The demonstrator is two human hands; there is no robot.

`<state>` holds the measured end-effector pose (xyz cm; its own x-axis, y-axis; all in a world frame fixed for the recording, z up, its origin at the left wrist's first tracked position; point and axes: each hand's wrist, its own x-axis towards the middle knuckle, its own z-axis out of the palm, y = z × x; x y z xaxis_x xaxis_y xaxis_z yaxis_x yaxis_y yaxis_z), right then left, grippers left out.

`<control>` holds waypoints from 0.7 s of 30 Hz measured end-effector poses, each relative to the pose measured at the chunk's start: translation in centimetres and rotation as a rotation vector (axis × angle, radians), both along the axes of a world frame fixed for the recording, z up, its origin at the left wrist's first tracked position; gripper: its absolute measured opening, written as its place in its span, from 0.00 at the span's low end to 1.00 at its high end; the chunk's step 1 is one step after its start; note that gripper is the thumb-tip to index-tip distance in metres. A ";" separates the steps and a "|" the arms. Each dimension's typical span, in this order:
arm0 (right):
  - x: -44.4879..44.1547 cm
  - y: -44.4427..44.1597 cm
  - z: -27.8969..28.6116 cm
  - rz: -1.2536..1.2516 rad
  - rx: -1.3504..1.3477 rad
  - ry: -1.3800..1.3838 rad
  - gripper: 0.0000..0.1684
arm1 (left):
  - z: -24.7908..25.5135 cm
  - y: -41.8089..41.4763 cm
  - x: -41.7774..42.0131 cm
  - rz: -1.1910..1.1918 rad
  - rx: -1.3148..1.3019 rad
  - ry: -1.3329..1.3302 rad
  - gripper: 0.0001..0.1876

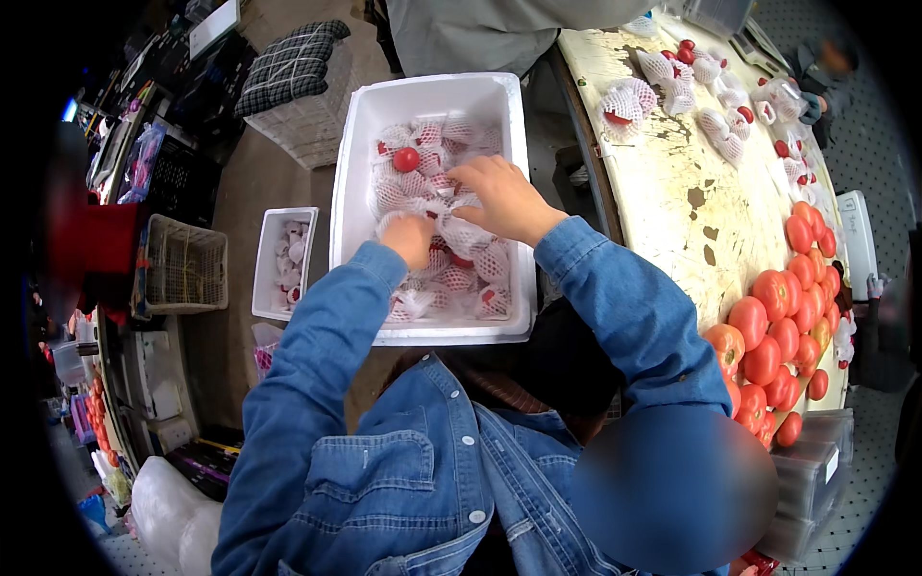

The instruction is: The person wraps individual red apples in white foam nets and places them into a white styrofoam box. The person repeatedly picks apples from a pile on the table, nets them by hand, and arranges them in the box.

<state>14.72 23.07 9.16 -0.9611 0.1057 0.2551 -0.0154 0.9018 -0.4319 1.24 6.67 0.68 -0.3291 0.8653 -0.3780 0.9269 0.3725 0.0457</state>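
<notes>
A white foam box (426, 333) stands in front of me, holding many small red fruits, probably tomatoes, in white foam nets (492, 261). One bare red fruit (406, 159) rests on top of them near the far left. My left hand (409, 239) reaches down among the wrapped fruits at the middle of the box; its fingertips are hidden. To the right, my right hand (508, 201) lies over the wrapped fruits, thumb apart from the curved fingers. I see nothing held in it, though its fingertips appear to touch the nets.
A worn table (648, 209) on the right bears large tomatoes (762, 360) and netted fruits (627, 104). A smaller foam box (259, 270) and a plastic crate (186, 266) stand to the left. Beyond are a cushion-topped crate (306, 129) and a person in grey (468, 36). Clear containers (810, 482) sit at the lower right.
</notes>
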 end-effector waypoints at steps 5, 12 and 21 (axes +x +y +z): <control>0.3 -0.1 0.1 0.022 -0.010 -0.029 0.27 | -3.6 -0.3 1.9 -0.151 -0.087 0.095 0.22; 0.8 0.0 0.3 0.040 0.003 -0.071 0.24 | -0.8 -1.7 0.8 -0.130 0.100 -0.149 0.24; 0.7 0.2 0.6 0.031 -0.005 -0.087 0.22 | 0.6 1.4 -2.2 0.715 0.580 -1.119 0.18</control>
<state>15.46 23.24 9.81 -0.9825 0.0765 0.1697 -0.0055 0.8994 -0.4371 -0.99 8.07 1.24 -0.5212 0.7633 -0.3816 -0.0674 0.4090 0.9100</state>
